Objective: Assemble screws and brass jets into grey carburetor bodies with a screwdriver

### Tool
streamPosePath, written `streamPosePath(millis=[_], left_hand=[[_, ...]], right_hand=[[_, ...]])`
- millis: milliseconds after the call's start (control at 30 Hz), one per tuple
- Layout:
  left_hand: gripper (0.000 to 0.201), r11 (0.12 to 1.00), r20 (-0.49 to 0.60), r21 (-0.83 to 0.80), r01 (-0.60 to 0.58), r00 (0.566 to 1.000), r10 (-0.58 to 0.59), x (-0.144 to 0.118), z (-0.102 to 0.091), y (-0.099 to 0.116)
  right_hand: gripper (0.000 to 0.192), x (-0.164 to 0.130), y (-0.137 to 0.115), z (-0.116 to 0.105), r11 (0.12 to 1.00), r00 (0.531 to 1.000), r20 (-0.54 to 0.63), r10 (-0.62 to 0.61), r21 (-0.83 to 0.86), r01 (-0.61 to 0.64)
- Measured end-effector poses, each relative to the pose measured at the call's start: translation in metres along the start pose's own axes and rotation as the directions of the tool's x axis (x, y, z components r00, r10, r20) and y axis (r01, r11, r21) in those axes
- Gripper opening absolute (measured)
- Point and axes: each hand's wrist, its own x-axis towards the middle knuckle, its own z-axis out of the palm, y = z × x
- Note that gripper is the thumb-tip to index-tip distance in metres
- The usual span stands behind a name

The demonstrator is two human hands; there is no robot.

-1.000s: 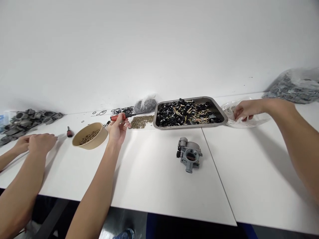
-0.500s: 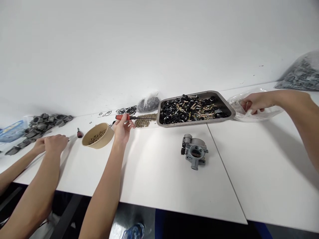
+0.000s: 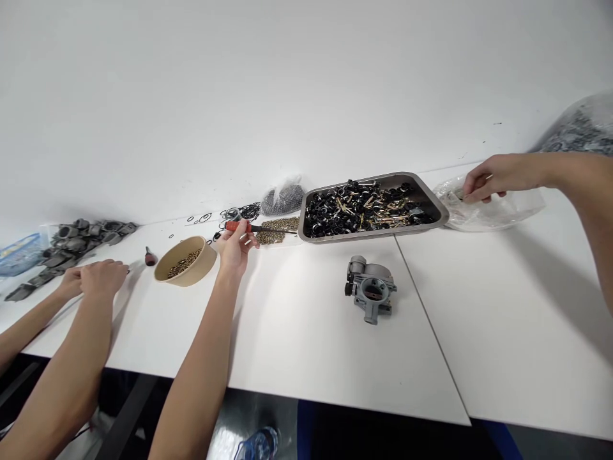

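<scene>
- Left hand [image 3: 235, 241] was closed on the red handle of a slim screwdriver with a dark metal shaft [image 3: 253, 227], which lay level above the white table [image 3: 306, 332], tip toward 3 o'clock over a heap of small brass-coloured parts [image 3: 278, 230].
- Right hand [image 3: 493, 179], far out at 2 o'clock, had its fingertips pinched together inside a crumpled clear plastic bag [image 3: 498, 207]; whatever they pinched was too small to make out.
- Between the two hands, at 12 o'clock, stood a shallow grey metal tray of black and brass fittings [image 3: 428, 199]; single pieces in it could not be told apart.
- Toward 6 o'clock of the tray, a grey cast-metal carburettor body [image 3: 371, 291] rested alone on the table, touched by neither hand.
- Just at 9 o'clock of the left hand sat a tan paper bowl of small brass pieces [image 3: 188, 262], close to the hand but apart from it.
- Another person's two hands [image 3: 93, 279] lay together at 9 o'clock; what they covered was hidden.
- Beyond them, a row of grey metal castings [image 3: 81, 233] ran off the frame edge, beside a blue basket [image 3: 19, 252] that was cut off.
- At 2 o'clock, a bag of grey parts [image 3: 582, 128] was cropped by the edge.
- No writing or brand could be read anywhere.
</scene>
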Motion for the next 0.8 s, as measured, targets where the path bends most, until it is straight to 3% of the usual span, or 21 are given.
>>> streamPosePath(millis=[100,800], left_hand=[[0.041,1.0,0.005,0.006,0.006,1.0,-0.006,0.0,-0.001,-0.001],[0.038,1.0,-0.009,0.016,0.003,1.0,-0.002,0.002,-0.004,0.003]], right_hand=[[0.022,0.0,-0.003,-0.006,0.999,0.98,0.197,-0.019,0.044,0.01],[0.025,-0.019,-0.031,-0.014,0.962,0.961,0.111,-0.252,0.135,0.237]])
